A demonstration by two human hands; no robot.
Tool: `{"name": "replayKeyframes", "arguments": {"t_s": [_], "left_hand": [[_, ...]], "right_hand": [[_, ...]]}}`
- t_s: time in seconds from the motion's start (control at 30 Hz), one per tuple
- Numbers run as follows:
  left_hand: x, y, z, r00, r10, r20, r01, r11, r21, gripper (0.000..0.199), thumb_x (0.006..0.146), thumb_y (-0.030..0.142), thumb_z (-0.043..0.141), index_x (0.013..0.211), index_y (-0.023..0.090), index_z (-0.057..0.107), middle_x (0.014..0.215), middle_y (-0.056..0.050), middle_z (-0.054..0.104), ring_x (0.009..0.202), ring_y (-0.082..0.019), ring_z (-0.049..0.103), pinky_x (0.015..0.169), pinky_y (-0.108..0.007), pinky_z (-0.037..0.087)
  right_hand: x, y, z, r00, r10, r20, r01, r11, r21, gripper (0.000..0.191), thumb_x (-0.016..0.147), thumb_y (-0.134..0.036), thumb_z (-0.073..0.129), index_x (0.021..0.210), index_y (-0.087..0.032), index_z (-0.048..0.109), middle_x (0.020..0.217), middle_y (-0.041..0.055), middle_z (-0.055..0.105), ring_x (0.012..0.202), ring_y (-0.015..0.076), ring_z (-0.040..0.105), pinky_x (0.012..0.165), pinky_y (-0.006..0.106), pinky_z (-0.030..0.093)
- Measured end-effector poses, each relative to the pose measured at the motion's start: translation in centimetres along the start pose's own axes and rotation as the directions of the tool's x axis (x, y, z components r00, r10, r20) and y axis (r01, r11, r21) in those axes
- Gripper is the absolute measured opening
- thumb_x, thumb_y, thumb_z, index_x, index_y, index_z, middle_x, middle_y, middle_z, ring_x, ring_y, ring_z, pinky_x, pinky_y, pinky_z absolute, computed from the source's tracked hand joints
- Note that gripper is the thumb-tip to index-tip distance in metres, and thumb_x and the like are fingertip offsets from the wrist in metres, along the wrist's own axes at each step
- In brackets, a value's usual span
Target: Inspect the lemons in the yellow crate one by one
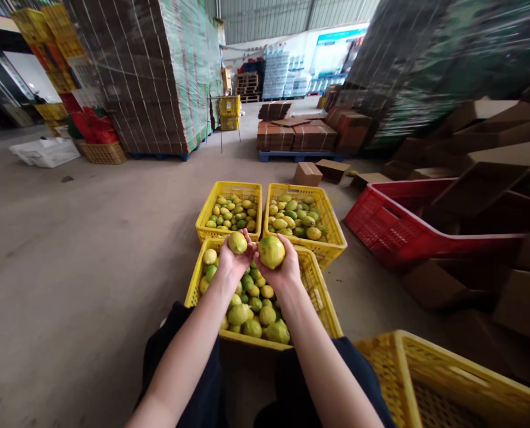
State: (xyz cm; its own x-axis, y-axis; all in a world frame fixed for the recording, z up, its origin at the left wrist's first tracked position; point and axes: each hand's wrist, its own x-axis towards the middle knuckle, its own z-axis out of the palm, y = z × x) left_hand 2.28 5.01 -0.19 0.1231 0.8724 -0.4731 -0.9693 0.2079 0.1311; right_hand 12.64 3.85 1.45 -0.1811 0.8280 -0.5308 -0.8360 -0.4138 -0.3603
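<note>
My left hand [235,261] holds a small yellow-green lemon [237,242] resting on its palm and fingers. A larger lemon [271,252], yellow with green patches, sits in my right hand [285,270], the thumb and fingers curled round it. The two hands are side by side, nearly touching, above the near yellow crate [325,297]. Green and yellow lemons [252,303] fill much of that crate. Just beyond stand the far left yellow crate [202,223] and the far right yellow crate [334,232], both with lemons in them.
A red crate [380,229] with cardboard boxes stands to the right. Another yellow crate [403,368] is at the lower right. Flattened cartons lie on a blue pallet [300,156] ahead. Tall wrapped stacks [144,77] rise on both sides. Concrete floor [90,267] extends left.
</note>
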Motion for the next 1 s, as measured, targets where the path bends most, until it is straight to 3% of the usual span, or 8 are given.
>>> {"name": "replayKeyframes", "arguments": {"t_s": [0.17,0.37,0.63,0.8,1.0], "left_hand": [[-0.01,-0.24,0.12,0.999,0.051,0.0,-0.051,0.998,0.041,0.025,0.091,0.018,0.037,0.088,0.019,0.062,0.069,-0.003,0.065,0.053,-0.012,0.059,0.05,-0.023,0.048],[0.02,-0.2,0.04,0.996,0.093,-0.013,-0.093,0.996,-0.016,0.018,0.089,0.034,0.053,0.084,0.018,0.058,0.071,-0.001,0.063,0.058,-0.011,0.06,0.058,-0.022,0.052],[-0.04,-0.07,-0.07,0.999,0.02,-0.049,-0.019,0.999,0.036,0.021,0.09,0.025,0.049,0.075,0.013,0.059,0.065,-0.002,0.058,0.049,-0.007,0.052,0.046,-0.016,0.045],[-0.08,-0.15,0.05,0.998,-0.012,-0.064,0.012,1.0,0.006,0.025,0.09,0.023,0.047,0.07,0.014,0.058,0.066,-0.003,0.056,0.053,-0.008,0.054,0.048,-0.015,0.045],[-0.35,0.05,0.45,0.997,-0.065,-0.049,0.061,0.995,-0.076,0.025,0.091,0.023,0.045,0.071,0.014,0.057,0.062,-0.002,0.055,0.055,-0.009,0.055,0.046,-0.015,0.045]], "right_hand": [[-0.01,-0.01,-0.08,1.0,0.003,0.025,-0.003,1.0,0.013,0.027,0.09,-0.033,0.045,0.076,-0.015,0.059,0.057,0.0068,0.067,0.05,0.0169,0.064,0.042,0.024,0.053],[-0.17,-0.07,-0.05,0.999,-0.028,0.045,0.026,0.999,0.036,0.026,0.091,-0.032,0.047,0.078,-0.014,0.06,0.06,0.0041,0.068,0.05,0.0152,0.064,0.046,0.026,0.056],[-0.01,0.04,-0.16,0.996,-0.055,0.074,0.056,0.998,-0.006,0.011,0.082,-0.023,0.056,0.073,-0.017,0.059,0.057,0.004,0.066,0.048,0.0153,0.063,0.045,0.024,0.055],[0.05,-0.1,-0.23,0.999,-0.036,0.03,0.036,0.999,0.019,0.017,0.083,-0.03,0.054,0.072,-0.018,0.058,0.053,0.0031,0.065,0.048,0.0154,0.062,0.039,0.022,0.05],[0.14,-0.24,-0.19,1.0,-0.011,0.014,0.01,1.0,0.011,0.029,0.088,-0.032,0.042,0.072,-0.015,0.06,0.057,0.0075,0.067,0.051,0.0158,0.064,0.044,0.023,0.054]]}}
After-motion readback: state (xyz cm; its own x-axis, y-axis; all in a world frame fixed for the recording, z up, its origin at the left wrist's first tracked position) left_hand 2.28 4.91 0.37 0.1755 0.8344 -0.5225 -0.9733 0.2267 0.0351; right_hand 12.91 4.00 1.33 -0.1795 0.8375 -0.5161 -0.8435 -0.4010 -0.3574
